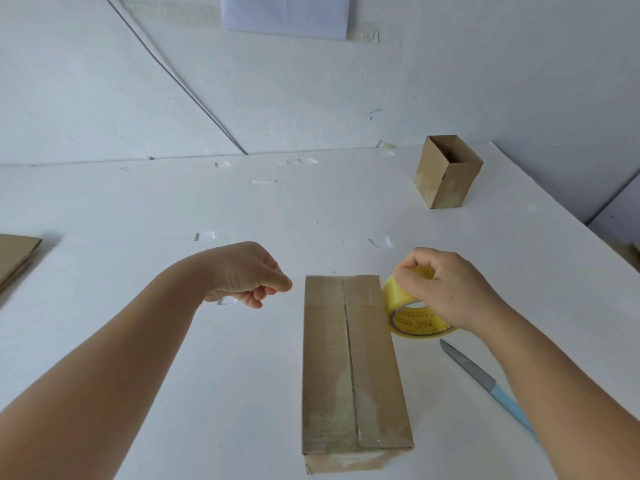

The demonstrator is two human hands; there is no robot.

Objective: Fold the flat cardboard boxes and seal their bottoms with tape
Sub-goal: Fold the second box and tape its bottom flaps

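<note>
Two white planes fill most of what we see: a pitted white table (173, 209) below and a white wall (450, 81) behind it, meeting in a seam toward 12 o'clock. A thin dark cable (173, 76) runs slantwise down the wall to that seam, and a pale sheet of paper (287, 15) hangs at the top edge. On the table we see the long cardboard box (353, 368) lying at 6 o'clock, its centre seam facing up under clear tape. A smaller open box (446, 171) stands upright at 1 o'clock, well apart. Flat cardboard (15, 254) lies at 9 o'clock by the table's edge. Our right hand (450, 289) grips the yellow tape roll (408, 306) from above, just beside the long box. Our left hand (249, 275) hovers with fingers curled, holding nothing that we can make out. A blue-handled knife (485, 379) lies at 4 o'clock.
</note>
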